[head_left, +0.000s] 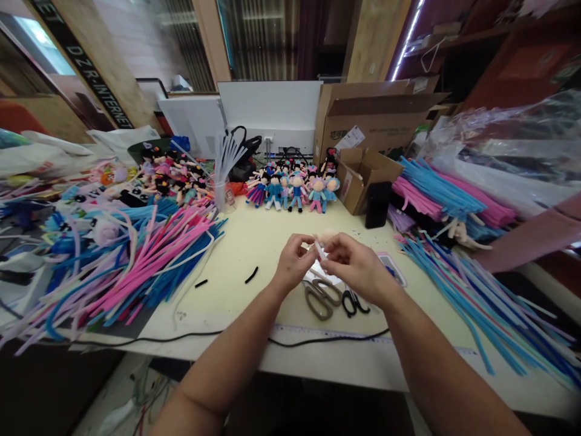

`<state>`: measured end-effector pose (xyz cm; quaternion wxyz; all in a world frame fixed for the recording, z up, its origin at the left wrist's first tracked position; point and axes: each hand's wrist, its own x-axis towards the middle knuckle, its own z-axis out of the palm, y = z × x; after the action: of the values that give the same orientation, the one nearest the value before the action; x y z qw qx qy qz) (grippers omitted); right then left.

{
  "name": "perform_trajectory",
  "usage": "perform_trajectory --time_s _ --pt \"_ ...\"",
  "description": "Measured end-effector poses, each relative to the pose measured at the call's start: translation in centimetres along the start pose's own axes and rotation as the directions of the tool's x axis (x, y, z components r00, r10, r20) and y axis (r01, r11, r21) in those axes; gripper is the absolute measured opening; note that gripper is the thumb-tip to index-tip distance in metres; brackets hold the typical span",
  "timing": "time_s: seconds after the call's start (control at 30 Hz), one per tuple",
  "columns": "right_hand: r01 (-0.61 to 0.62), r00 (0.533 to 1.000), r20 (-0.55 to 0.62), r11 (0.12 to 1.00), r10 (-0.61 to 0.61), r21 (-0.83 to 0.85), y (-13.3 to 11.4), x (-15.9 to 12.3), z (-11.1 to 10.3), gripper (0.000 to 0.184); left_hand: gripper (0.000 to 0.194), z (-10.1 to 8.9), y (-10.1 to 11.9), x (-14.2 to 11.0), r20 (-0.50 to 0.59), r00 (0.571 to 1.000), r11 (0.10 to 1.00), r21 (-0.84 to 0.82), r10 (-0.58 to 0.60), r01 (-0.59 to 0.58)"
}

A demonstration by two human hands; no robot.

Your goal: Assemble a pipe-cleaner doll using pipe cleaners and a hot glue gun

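Above the middle of the table, my left hand (296, 261) and my right hand (356, 265) meet with their fingertips pinched. Between them is a small white strip (321, 250), with both hands gripping it; its exact kind is too small to make out. A pale, fuzzy piece (327, 234) shows just behind the fingers, partly hidden. Beneath my hands lie scissors with grey-brown handles (319, 301) and a pair with black handles (349, 304), their blades mostly covered. Two short black pipe cleaner pieces (251, 275) rest on the table to the left.
Long pink and blue pipe cleaners (136, 260) heap up on the left, and blue ones (449, 290) on the right. Several small dolls (297, 191) stand at the back near a cardboard box (363, 121). A black cable (313, 343) crosses the table's front.
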<state>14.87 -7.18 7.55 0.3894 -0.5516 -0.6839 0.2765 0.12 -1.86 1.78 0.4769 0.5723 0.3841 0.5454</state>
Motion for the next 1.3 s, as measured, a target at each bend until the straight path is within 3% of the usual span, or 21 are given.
perform_trajectory --time_s 0.2,0.33,0.87,1.17,1.3 --pt "-0.024 0.999 -0.032 0.997 0.022 -0.077 0.22 -0.51 -0.39 0.012 0.028 -0.02 0.24 0.08 0.028 0.983 0.984 -0.014 -0.180 0.180" --pt "-0.023 0.995 -0.100 0.993 0.011 -0.112 0.62 -0.51 -0.35 0.011 0.035 -0.06 0.28 0.13 0.039 0.973 0.974 -0.005 -0.228 0.228" --pt "0.031 0.981 -0.178 0.961 -0.082 -0.275 0.72 -0.03 -0.24 0.013 0.041 -0.13 0.25 0.12 0.055 0.964 0.964 -0.035 -0.261 0.263" --pt "0.217 0.968 -0.039 0.903 -0.249 -0.371 1.01 0.08 -0.14 0.030 0.035 -0.08 0.18 0.11 0.047 0.974 0.975 -0.004 -0.222 0.222" --pt "0.222 0.964 -0.057 0.902 -0.261 -0.371 0.79 0.18 -0.18 0.026 0.035 -0.14 -0.17 0.14 0.037 0.977 0.977 -0.018 -0.210 0.210"
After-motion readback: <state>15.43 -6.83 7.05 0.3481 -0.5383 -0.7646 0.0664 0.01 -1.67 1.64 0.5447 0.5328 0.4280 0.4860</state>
